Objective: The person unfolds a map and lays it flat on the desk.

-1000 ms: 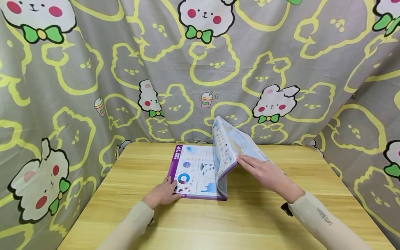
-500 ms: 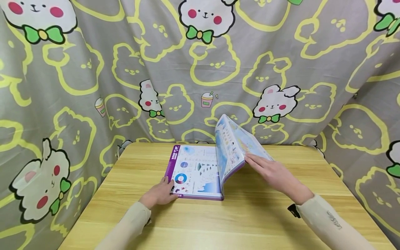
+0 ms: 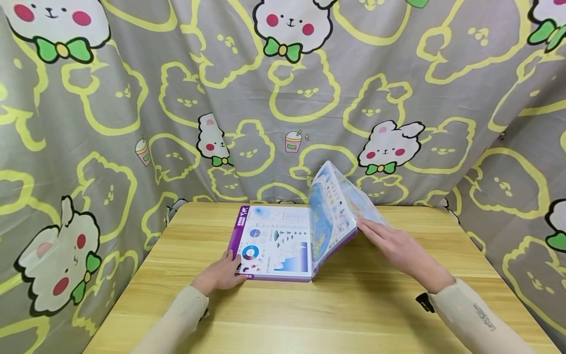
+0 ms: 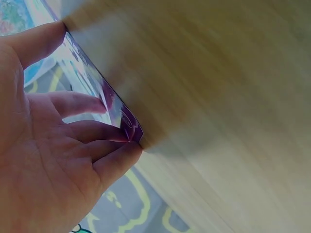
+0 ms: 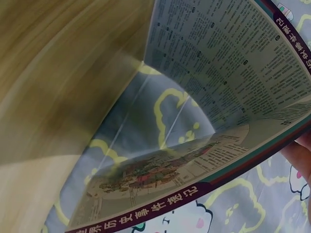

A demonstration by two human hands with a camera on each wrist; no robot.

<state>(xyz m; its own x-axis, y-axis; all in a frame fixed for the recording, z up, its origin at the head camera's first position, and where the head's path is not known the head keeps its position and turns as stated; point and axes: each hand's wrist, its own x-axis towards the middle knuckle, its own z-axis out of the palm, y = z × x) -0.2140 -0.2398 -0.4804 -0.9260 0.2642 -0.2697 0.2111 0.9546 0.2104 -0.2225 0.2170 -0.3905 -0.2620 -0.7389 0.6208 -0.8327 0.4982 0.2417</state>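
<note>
A folding laminated map sheet (image 3: pixel 276 246) with purple borders lies partly unfolded on the table. Its left panel, printed with charts, is flat. To the right, panels with blue maps stand up in a peaked fold (image 3: pixel 325 216). My left hand (image 3: pixel 222 272) rests on the near left corner; in the left wrist view thumb and fingers spread along the purple edge. My right hand (image 3: pixel 400 248) holds the near edge of the raised panels, fingers on their right side, thumb hidden. The right wrist view shows the text-printed underside (image 5: pixel 218 63), with part of the right hand (image 5: pixel 300 155) beyond the edge.
The wooden table (image 3: pixel 274 319) extends around the sheet. A grey curtain (image 3: pixel 274 98) with yellow cartoon outlines hangs close behind the table's far edge and along both sides.
Both hands have moved apart: the left hand and flat panel slid slightly left, and the right hand drew the raised panels rightward. More of the blue map now shows.
</note>
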